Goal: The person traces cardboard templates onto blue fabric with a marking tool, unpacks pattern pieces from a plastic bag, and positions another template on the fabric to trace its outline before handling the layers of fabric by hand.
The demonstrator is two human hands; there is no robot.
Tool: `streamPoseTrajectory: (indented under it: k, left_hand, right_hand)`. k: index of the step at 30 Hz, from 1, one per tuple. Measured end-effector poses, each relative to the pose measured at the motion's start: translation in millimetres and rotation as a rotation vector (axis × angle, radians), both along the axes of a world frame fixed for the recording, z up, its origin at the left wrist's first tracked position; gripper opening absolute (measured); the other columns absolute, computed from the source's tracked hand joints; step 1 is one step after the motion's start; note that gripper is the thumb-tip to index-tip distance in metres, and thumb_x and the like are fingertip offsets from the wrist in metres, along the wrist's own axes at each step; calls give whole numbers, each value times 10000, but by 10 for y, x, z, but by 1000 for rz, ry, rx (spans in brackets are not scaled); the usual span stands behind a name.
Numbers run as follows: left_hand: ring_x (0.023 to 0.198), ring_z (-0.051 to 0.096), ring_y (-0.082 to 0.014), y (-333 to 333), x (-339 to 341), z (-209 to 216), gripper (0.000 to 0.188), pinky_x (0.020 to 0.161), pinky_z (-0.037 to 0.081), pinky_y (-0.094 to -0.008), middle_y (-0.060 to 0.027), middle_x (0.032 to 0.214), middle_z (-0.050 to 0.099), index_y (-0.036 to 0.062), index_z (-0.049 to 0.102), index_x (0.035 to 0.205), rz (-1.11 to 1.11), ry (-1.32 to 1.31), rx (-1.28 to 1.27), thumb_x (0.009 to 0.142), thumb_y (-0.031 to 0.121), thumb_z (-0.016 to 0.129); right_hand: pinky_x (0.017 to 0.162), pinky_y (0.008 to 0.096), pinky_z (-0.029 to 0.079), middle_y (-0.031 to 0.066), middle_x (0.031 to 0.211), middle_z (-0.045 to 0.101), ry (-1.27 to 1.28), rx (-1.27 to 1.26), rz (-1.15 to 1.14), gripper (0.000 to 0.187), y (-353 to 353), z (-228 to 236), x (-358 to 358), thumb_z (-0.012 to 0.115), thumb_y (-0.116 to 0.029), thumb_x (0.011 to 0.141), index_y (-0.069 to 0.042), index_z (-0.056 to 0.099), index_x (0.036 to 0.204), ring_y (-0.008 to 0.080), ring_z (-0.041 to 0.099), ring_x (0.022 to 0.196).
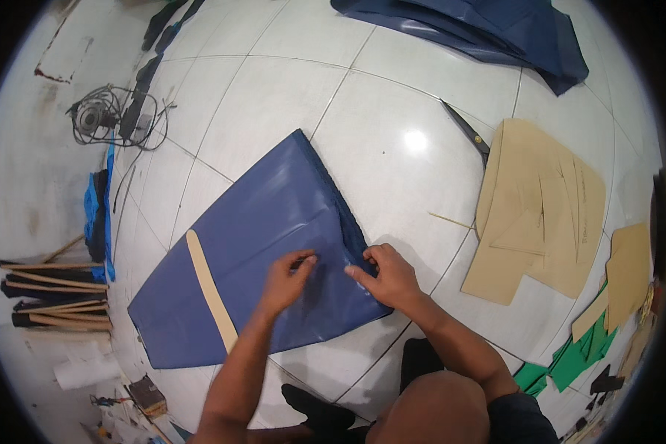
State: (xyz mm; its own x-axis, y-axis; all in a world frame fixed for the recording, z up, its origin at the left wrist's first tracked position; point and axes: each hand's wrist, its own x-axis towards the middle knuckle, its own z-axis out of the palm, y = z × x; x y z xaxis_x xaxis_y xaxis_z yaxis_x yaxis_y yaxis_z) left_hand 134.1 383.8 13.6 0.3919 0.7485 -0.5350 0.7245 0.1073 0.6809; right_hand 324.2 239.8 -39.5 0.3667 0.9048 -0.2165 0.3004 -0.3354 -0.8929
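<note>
A dark blue, slightly shiny sheet, folded in layers, lies on the floor before me; its fuzzy, darker edge shows along the right side. My right hand is at that edge, thumb over the top layer and bent fingers beside it, gripping the sheet. Over the sheet's middle, my left hand is closed, thumb and fingertips drawn together. Whether anything small is between them is too fine to see. A long, narrow beige strip with a rounded end lies across the sheet, partly behind my left forearm.
Brown cardboard patterns lie at the right beside black-handled scissors. More blue sheeting is at the far side. Coiled cable and stacked beige-edged pieces lie left; green pieces lie near right. My knee is close below.
</note>
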Motion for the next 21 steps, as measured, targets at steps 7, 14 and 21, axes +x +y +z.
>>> streamPoseTrajectory:
  k: [7,14,21]
  left_hand:
    - [1024,687,-359,518,-1165,864,344,896,546,-415,-212,1135,702,37,704,1187,-375,443,287,933,266,661]
    - [1024,677,-346,162,-2796,1246,353,899,536,-415,-191,1162,694,15,703,1170,-224,666,290,907,250,688]
    - [1239,556,-420,-761,-4137,271,534,1052,444,-466,-275,1336,581,10,572,1353,-51,502,354,932,324,670]
  right_hand:
    - [785,420,516,151,1015,626,-8,-28,62,315,-126,-107,-58,713,-274,900,-41,618,1088,320,636,871]
    - [921,455,465,165,1180,593,-320,32,118,423,-179,237,-166,718,-248,895,-59,593,1252,333,599,1068]
    - [1166,598,206,206,1530,404,-831,195,687,692,-541,79,-514,662,-508,889,-106,522,1434,418,325,1444]
